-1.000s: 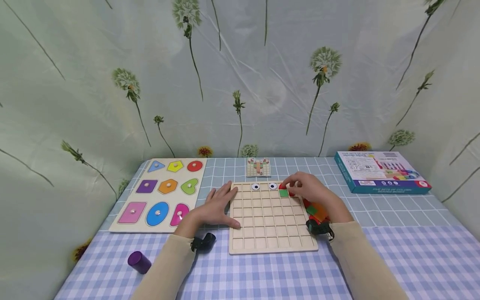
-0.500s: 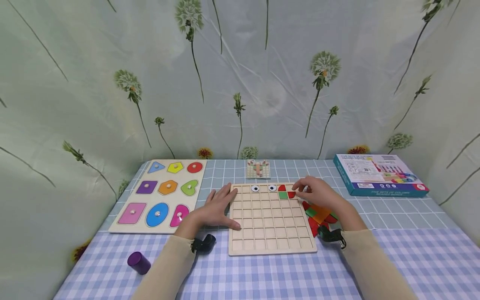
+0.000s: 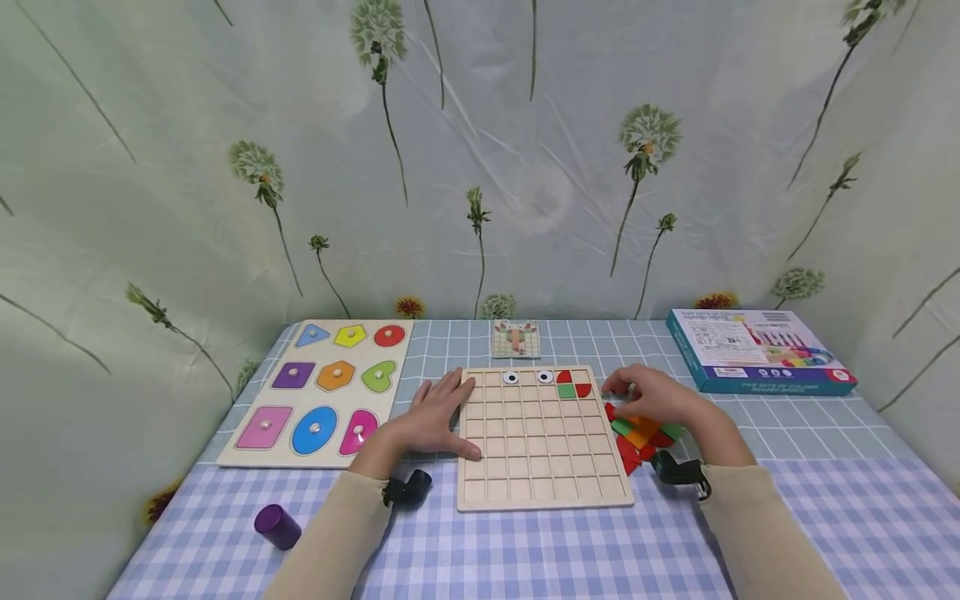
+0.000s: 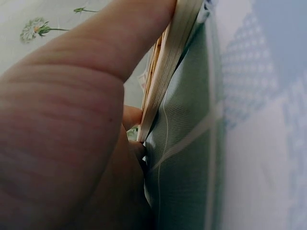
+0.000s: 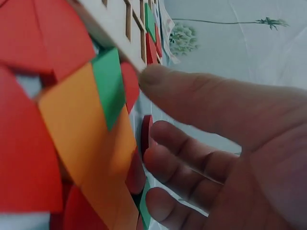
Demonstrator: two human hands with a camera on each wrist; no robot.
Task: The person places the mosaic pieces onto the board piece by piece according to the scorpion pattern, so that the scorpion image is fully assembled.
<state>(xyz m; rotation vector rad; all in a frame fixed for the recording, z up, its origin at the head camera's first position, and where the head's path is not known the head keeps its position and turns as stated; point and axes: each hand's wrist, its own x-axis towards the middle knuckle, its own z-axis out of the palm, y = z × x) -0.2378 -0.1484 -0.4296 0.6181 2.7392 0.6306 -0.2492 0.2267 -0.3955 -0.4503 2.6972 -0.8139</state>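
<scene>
My left hand [image 3: 431,418] rests on the left edge of a wooden grid board [image 3: 525,433], fingers spread and thumb on the rim. Along the board's top sit two eye pieces [image 3: 545,377], two red quarter-round pieces [image 3: 583,389] and a green square [image 3: 566,390]. Just right of the board, my right hand [image 3: 648,396] hovers at a loose pile with an orange piece [image 5: 91,143], a green piece [image 5: 109,88] and several red pieces [image 5: 67,38]. In the right wrist view its thumb and bent fingers stand apart beside the pile; I see nothing held between them.
A pattern card [image 3: 516,340] stands behind the board. On the left lies a knob puzzle [image 3: 315,392] with a purple cylinder [image 3: 277,527] in front of it. A flat teal-edged box [image 3: 761,354] lies at the back right, near the curtain [image 3: 555,208].
My right hand has let go of the red quarter-round in the board's upper right corner and moved right and down to the loose pile. The left hand has stayed put.
</scene>
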